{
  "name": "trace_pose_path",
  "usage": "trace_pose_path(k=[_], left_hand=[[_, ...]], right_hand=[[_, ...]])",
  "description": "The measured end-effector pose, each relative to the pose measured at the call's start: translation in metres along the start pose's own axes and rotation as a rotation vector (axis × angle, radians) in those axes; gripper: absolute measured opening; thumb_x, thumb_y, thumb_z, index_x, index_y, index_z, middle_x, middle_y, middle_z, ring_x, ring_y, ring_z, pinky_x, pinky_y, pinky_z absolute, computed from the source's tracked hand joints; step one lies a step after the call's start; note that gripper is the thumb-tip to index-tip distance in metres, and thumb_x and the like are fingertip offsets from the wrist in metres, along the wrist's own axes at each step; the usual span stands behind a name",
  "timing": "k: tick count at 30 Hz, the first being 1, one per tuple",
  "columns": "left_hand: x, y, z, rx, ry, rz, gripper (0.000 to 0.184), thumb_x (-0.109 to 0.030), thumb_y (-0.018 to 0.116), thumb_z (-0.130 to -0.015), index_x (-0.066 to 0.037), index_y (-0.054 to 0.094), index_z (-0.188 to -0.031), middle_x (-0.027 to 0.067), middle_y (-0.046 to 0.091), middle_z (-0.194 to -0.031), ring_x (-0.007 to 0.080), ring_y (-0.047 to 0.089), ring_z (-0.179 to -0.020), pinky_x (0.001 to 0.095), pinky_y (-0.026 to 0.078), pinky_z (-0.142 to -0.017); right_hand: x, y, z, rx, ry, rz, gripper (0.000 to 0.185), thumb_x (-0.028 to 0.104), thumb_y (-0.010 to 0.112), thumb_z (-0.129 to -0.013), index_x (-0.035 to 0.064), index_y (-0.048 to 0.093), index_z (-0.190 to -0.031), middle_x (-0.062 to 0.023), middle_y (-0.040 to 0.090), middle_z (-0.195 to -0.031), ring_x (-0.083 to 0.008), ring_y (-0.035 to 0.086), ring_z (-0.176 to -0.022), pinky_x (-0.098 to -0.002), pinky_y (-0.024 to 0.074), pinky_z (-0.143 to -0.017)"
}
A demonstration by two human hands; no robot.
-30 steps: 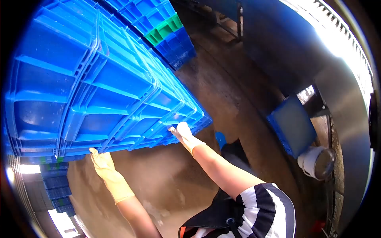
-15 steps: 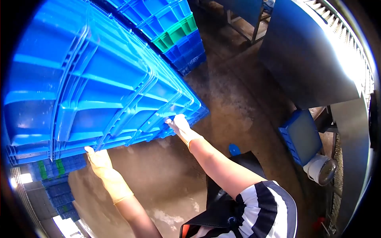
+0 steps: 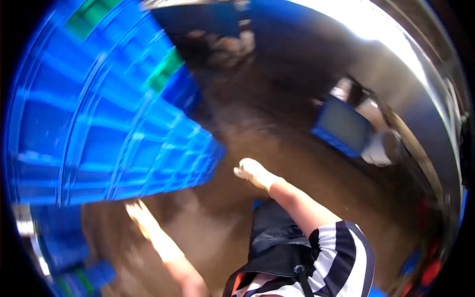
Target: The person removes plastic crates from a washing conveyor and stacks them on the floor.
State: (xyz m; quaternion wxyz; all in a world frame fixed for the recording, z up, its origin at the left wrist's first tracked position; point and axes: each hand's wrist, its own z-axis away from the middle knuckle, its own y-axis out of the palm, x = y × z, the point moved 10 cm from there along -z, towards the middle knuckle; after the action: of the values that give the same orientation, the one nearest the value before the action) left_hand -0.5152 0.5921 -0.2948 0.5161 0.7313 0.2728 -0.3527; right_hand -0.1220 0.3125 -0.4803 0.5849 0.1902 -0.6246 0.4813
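Observation:
A tall stack of blue plastic crates fills the left side, its ribbed walls blurred by motion. My left hand, in a pale yellowish glove, is just below the stack's near edge with its fingers stretched out. Whether the fingertips touch the crates I cannot tell. To the right of the stack, my right hand, in the same kind of glove, is apart from the crates over the brown floor. Its fingers are loosely bent, and nothing shows in them.
More stacked crates with a green crate stand behind. At right are a blue crate with a pale top, a white bucket and a large metal machine. Further crates sit at lower left. The floor looks wet.
My right hand has come off the crate stack and moved right and down. My left hand has shifted slightly down and right. The view has turned to the right.

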Motion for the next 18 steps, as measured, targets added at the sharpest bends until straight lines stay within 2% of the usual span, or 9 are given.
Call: trace_pose_path(k=[3, 7, 8, 9, 11, 12, 13, 15, 18], left_hand=[[0.13, -0.064, 0.141, -0.109, -0.385, -0.856, 0.058, -0.025, 0.034, -0.107, -0.006, 0.021, -0.16, 0.0143, 0.022, -0.165, 0.0265, 0.021, -0.152, 0.0438, 0.017, -0.127], [0.252, -0.003, 0.395, 0.875, -0.99, -1.725, 0.06, -0.018, 0.045, -0.104, -0.01, 0.026, -0.16, 0.0185, 0.035, -0.159, 0.0321, 0.035, -0.146, 0.0423, 0.025, -0.123], [0.268, 0.039, 0.446, 1.161, -0.926, -1.716, 0.061, -0.016, 0.048, -0.103, -0.011, 0.027, -0.16, 0.0196, 0.038, -0.158, 0.0335, 0.039, -0.144, 0.0419, 0.028, -0.122], [0.293, 0.09, 0.491, 1.462, -0.308, -1.452, 0.061, -0.007, 0.048, -0.097, -0.014, 0.035, -0.157, 0.0218, 0.053, -0.141, 0.0335, 0.049, -0.133, 0.0426, 0.039, -0.112], [0.265, 0.241, 0.582, 1.798, -0.165, -1.023, 0.057, -0.002, 0.048, -0.097, -0.012, 0.043, -0.153, 0.0259, 0.043, -0.15, 0.0401, 0.041, -0.141, 0.0412, 0.032, -0.119], [0.261, 0.291, 0.586, 1.895, -0.004, -0.808, 0.051, -0.019, 0.061, -0.101, -0.007, 0.047, -0.149, 0.024, 0.037, -0.156, 0.0361, 0.041, -0.142, 0.0399, 0.036, -0.117], [0.335, 0.293, 0.599, 1.308, -0.716, -1.041, 0.067, -0.028, 0.077, -0.09, 0.001, 0.049, -0.144, 0.0246, 0.042, -0.153, 0.0357, 0.046, -0.139, 0.0401, 0.039, -0.115], [0.393, 0.351, 0.633, 1.452, -0.389, -1.135, 0.075, -0.036, 0.08, -0.085, 0.005, 0.052, -0.141, 0.0259, 0.053, -0.144, 0.0358, 0.052, -0.134, 0.0416, 0.041, -0.113], [0.462, 0.388, 0.683, 1.181, -0.576, -1.178, 0.079, -0.047, 0.077, -0.087, 0.004, 0.052, -0.142, 0.0243, 0.053, -0.146, 0.0333, 0.05, -0.136, 0.0405, 0.036, -0.117]], right_hand=[[-0.124, -0.113, 0.19, -0.215, 0.3, 0.093, 0.043, 0.042, 0.069, -0.091, -0.0007, 0.063, -0.09, -0.0194, 0.063, -0.077, -0.0331, 0.061, -0.071, -0.0435, 0.0499, -0.069], [-0.269, -0.237, 0.531, -0.444, 0.925, 0.378, 0.043, 0.043, 0.067, -0.09, 0.0011, 0.061, -0.097, -0.0181, 0.065, -0.082, -0.0303, 0.063, -0.073, -0.0431, 0.0511, -0.07], [-0.286, -0.257, 0.623, -0.59, 1.074, 0.321, 0.043, 0.043, 0.067, -0.09, 0.0016, 0.061, -0.099, -0.0178, 0.066, -0.084, -0.0296, 0.064, -0.074, -0.0431, 0.0514, -0.07], [-0.295, -0.268, 0.719, -0.854, 1.166, 0.114, 0.043, 0.043, 0.066, -0.089, 0.002, 0.061, -0.101, -0.0174, 0.066, -0.085, -0.0289, 0.064, -0.074, -0.043, 0.0517, -0.07], [-0.305, -0.247, 0.891, -1.59, 1.035, -0.496, 0.037, 0.04, 0.064, -0.089, 0.0045, 0.065, -0.1, -0.0169, 0.069, -0.088, -0.031, 0.067, -0.08, -0.0432, 0.0545, -0.073], [-0.297, -0.237, 0.928, -1.626, 1.042, -0.482, 0.037, 0.04, 0.064, -0.089, 0.0045, 0.065, -0.1, -0.0169, 0.069, -0.088, -0.031, 0.067, -0.08, -0.0432, 0.0545, -0.073], [-0.316, -0.232, 0.982, -1.242, 1.336, 0.004, 0.031, 0.036, 0.065, -0.087, 0.0068, 0.066, -0.099, -0.0182, 0.068, -0.086, -0.0339, 0.067, -0.081, -0.0447, 0.0541, -0.073], [-0.379, -0.185, 1.067, -0.742, 1.538, 0.553, 0.025, 0.033, 0.065, -0.087, 0.0106, 0.067, -0.098, -0.0186, 0.068, -0.085, -0.0362, 0.067, -0.085, -0.0477, 0.0548, -0.075], [-0.431, -0.046, 1.147, -0.381, 1.637, 0.47, 0.02, 0.031, 0.061, -0.09, 0.0172, 0.071, -0.1, -0.0134, 0.072, -0.092, -0.0302, 0.071, -0.09, -0.0429, 0.0559, -0.074]])
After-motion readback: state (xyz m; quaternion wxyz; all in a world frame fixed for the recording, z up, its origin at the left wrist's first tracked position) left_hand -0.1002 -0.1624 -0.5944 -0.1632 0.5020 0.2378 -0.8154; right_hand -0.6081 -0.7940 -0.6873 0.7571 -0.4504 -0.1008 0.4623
